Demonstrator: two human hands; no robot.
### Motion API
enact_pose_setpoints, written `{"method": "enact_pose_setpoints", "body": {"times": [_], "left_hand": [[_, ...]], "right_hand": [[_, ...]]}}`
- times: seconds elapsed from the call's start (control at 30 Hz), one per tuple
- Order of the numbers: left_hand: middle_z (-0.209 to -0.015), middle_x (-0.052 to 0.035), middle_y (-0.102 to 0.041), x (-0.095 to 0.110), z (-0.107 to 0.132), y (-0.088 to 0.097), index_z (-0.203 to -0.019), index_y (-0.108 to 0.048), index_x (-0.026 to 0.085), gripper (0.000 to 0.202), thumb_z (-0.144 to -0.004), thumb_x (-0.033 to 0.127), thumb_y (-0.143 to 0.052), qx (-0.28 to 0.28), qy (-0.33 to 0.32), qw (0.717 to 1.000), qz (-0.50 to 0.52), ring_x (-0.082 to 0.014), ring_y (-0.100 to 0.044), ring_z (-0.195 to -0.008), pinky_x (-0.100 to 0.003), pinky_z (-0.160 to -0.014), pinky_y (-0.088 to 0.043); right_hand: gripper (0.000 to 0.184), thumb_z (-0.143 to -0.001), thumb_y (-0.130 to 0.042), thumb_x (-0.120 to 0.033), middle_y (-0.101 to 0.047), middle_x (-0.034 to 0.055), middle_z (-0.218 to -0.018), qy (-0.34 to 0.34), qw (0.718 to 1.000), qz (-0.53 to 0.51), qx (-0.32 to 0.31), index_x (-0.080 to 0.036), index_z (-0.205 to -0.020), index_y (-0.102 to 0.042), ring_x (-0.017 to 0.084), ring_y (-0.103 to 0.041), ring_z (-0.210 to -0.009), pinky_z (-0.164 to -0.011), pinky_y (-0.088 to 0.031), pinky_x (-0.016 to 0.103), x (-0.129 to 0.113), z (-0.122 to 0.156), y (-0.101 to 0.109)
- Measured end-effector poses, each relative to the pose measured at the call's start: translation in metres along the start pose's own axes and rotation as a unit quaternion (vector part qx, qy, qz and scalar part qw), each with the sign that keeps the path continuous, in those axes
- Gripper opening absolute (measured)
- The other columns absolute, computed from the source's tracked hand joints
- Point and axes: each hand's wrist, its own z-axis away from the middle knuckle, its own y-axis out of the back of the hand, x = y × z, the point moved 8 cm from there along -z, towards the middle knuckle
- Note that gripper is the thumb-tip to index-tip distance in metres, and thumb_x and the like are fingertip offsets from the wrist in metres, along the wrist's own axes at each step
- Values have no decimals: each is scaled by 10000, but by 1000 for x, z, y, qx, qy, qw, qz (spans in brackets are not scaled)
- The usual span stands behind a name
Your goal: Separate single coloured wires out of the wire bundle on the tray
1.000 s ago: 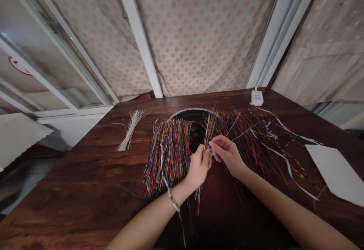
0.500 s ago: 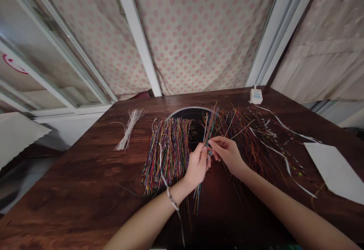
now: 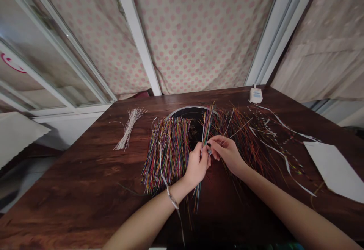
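Note:
My left hand (image 3: 196,168) is shut on a thin bundle of multicoloured wires (image 3: 207,128), which rises above the fingers and hangs below them. My right hand (image 3: 226,153) reaches in from the right, its fingertips pinched on a small silvery piece (image 3: 209,150) against the bundle. That piece is too small to identify. A dense fringe of multicoloured wires (image 3: 167,155) lies just left of my left hand. Reddish-brown wires (image 3: 241,138) spread out beneath and beyond my right hand.
The dark wooden table (image 3: 71,178) holds a black round disc with a metal rim (image 3: 196,114), a white wire bunch (image 3: 129,128), white ribbon strips (image 3: 284,155), a white paper sheet (image 3: 334,170) and a small white box (image 3: 256,96). Polka-dot fabric and window frames stand behind.
The view has drifted slightly. The bundle's top looks narrower and more upright, while both hands stay almost in place.

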Motion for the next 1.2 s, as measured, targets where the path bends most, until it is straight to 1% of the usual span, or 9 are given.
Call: {"method": "enact_pose_setpoints", "body": {"times": [0.1, 0.23, 0.4, 0.53, 0.67, 0.8, 0.93, 1.1, 1.2], "left_hand": [[-509, 63, -448, -1, 0, 0, -753, -393, 189, 254, -894, 387, -319, -3, -3, 1000, -11, -53, -414, -413, -156, -434, -328], [-507, 64, -441, -1, 0, 0, -747, -391, 189, 254, -889, 390, -329, -1, -3, 1000, -18, -54, -411, -412, -157, -430, -320], [-495, 68, -440, 2, 0, 1, -722, -381, 192, 255, -884, 387, -348, 4, -3, 1000, -23, -52, -406, -406, -159, -433, -315], [-490, 71, -439, 3, 1, 2, -711, -380, 193, 253, -878, 383, -372, 2, -4, 1000, -22, -50, -405, -402, -160, -431, -312], [-492, 75, -435, 2, 1, 1, -710, -372, 192, 267, -880, 397, -362, 3, 6, 1000, -5, -39, -386, -376, -154, -398, -289], [-489, 83, -437, 0, 1, 0, -729, -369, 194, 267, -883, 411, -346, 0, 17, 999, 33, -32, -353, -322, -147, -329, -237], [-503, 80, -460, 0, 0, -1, -746, -372, 194, 255, -881, 409, -345, -4, 15, 998, 61, -32, -355, -296, -143, -279, -216], [-489, 84, -452, 1, 1, -1, -753, -382, 189, 254, -884, 402, -336, -5, 9, 998, 65, -31, -362, -296, -134, -279, -236], [-486, 85, -449, 1, 1, -2, -754, -385, 188, 258, -885, 404, -333, -7, 9, 998, 60, -31, -359, -290, -133, -274, -229]], "right_hand": [[217, -716, -593, -365, -480, -67, -421, -1, 1000, 0, -2, -156, -758, -556, 50, -388, -320, -326, -311, 181, 1, -1, 0], [215, -710, -593, -366, -469, -66, -412, 0, 1000, 9, -8, -155, -719, -554, 48, -381, -322, -327, -307, 181, 1, -1, -1], [219, -714, -588, -376, -471, -65, -420, -4, 1000, 0, -10, -159, -718, -552, 50, -380, -326, -336, -304, 188, 1, 0, -1], [201, -701, -602, -355, -463, -72, -412, -11, 1000, -3, -7, -164, -694, -539, 48, -370, -320, -333, -289, 186, 2, 0, -1], [150, -719, -583, -300, -470, -77, -420, -12, 1000, -21, -13, -171, -693, -511, 43, -369, -322, -341, -286, 178, 3, 0, -1], [127, -734, -564, -277, -474, -82, -430, -11, 999, -37, -27, -180, -706, -488, 43, -370, -319, -340, -280, 175, 4, 0, -3], [143, -739, -566, -302, -451, -89, -416, -3, 999, -22, -30, -173, -737, -504, 41, -353, -309, -332, -260, 174, 3, -1, -3], [179, -721, -588, -324, -480, -69, -452, -6, 999, 14, -50, -154, -750, -543, 36, -352, -315, -332, -255, 181, 3, 0, -6], [176, -711, -602, -319, -482, -64, -450, 0, 998, 34, -49, -151, -744, -560, 37, -355, -319, -337, -257, 184, 3, -1, -5]]}}
